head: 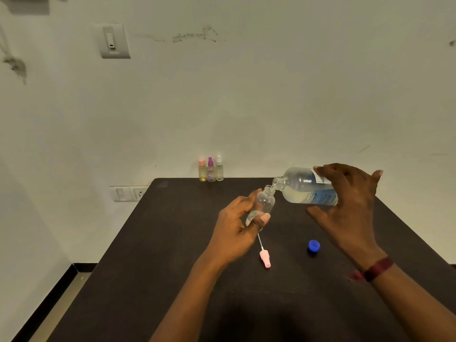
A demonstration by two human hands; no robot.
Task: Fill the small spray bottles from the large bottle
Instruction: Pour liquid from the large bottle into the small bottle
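Our left hand (234, 228) pinches the small clear plastic spray bottle (265, 203), thumb pressed across the front near its base and fingers curled round behind. It's held up above the dark matte table (172, 243), leaning a bit to the right. Our right hand (350, 208) is clamped on the large clear bottle with the blue label (306, 187), fingers over the top. That bottle is tipped nearly flat, with its neck right at the small one's mouth (both have their caps off). The pink spray top with its white dip tube (264, 257) lies on the table below the left hand, with the round blue cap (313, 246) to its right. Three more small capped spray bottles (211, 169) stand in a row at the far edge.
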